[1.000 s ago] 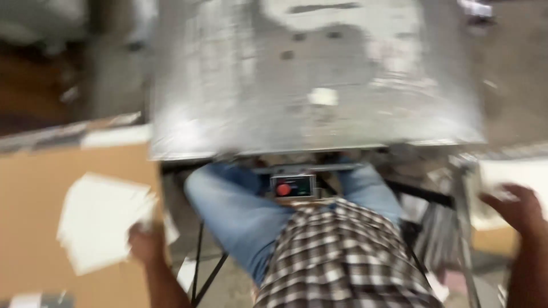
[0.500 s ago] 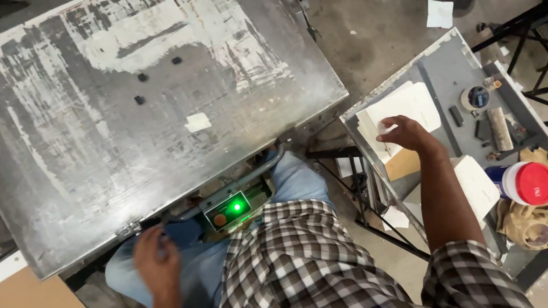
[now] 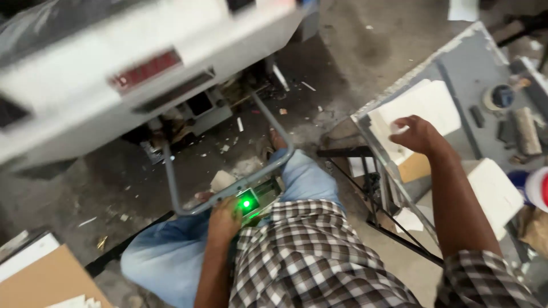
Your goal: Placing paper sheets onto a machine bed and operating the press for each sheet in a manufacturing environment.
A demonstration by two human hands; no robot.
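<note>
My left hand (image 3: 224,219) lies on a small control box (image 3: 255,199) on my lap, right beside its lit green light (image 3: 246,203) and just under a bent grey metal bar (image 3: 228,194). Its fingers are curled and partly hidden. My right hand (image 3: 416,134) reaches out to a stack of white sheets (image 3: 425,102) on a grey side table (image 3: 465,65), with thumb and fingers pinching the edge of the top sheet. I sit in blue jeans and a checked shirt.
A large white machine body (image 3: 114,68) with a red display hangs above at the upper left. The concrete floor (image 3: 342,63) below is littered with scraps. The side table also carries tape rolls, tools and more white sheets (image 3: 494,191). A brown cardboard box (image 3: 45,282) sits at the lower left.
The scuffed metal plate that filled the view is gone; the white machine body and the floor show instead. My left hand went from my knee to the control box. My right hand stays on the sheets.
</note>
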